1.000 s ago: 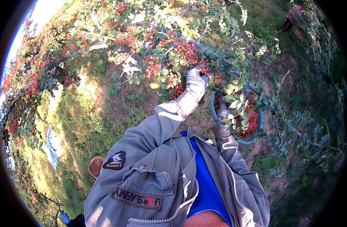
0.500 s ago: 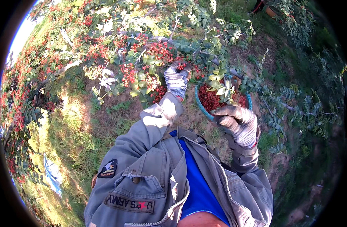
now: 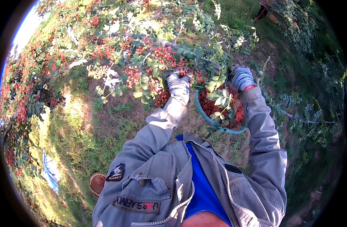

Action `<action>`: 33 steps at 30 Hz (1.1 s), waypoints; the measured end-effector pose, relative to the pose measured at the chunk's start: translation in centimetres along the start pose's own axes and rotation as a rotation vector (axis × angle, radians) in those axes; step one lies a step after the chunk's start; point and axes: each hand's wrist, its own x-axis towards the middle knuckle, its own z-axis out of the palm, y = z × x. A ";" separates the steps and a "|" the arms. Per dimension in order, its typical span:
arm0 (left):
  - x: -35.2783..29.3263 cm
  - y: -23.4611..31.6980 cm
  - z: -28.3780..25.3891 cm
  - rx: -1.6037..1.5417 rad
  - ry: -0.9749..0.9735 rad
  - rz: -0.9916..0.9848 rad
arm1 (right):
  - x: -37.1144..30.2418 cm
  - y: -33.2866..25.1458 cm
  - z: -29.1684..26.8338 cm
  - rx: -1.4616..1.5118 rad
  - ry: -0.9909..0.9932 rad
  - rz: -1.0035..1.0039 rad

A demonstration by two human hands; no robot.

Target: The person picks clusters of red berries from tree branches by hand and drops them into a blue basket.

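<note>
Two patches with lettering sit on the grey jacket point(image 3: 147, 162), on the near side of the basket point(image 3: 202, 109): a dark shoulder patch point(image 3: 116, 172) with a small emblem, and a chest strip point(image 3: 136, 204) with dark letters, upside down in this view, and a red mark.

The basket's turquoise rim shows plainly along its left and near edges. A leafy sprig point(image 3: 218, 99) overhangs the middle of its opening, and the right sleeve point(image 3: 262, 125) runs along its right edge. Grass and brown soil fill the gap between rim and left sleeve point(image 3: 158, 126).

There are two hands, both in striped gloves. The left hand point(image 3: 179, 83) is left of and beyond the basket, at the red berries point(image 3: 163, 56) on the branch; its fingers are curled, but I cannot tell whether they grip. The right hand point(image 3: 242, 77) is just beyond the basket's right side, among foliage that hides the fingertips; whether they are together I cannot tell.

One heap of picked red berries point(image 3: 239, 113) lies inside the basket. One brown round container point(image 3: 97, 184) and one blue-and-white sheet point(image 3: 50, 172) lie well left of it, nearer the body.
</note>
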 end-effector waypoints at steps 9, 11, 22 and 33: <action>-0.5 -0.2 0.2 -0.102 -0.065 -0.076 | -0.3 -1.3 0.4 -0.180 0.028 0.004; -0.6 -0.1 0.2 -0.090 -0.080 -0.125 | -0.2 -0.9 1.1 -0.202 0.090 -0.021; -0.8 0.1 -0.8 -0.186 -0.111 -0.173 | 0.7 -0.2 2.2 -0.135 0.042 -0.024; -6.4 2.5 -3.8 -0.139 -0.286 -0.213 | 0.8 0.2 3.8 -0.074 0.175 -0.034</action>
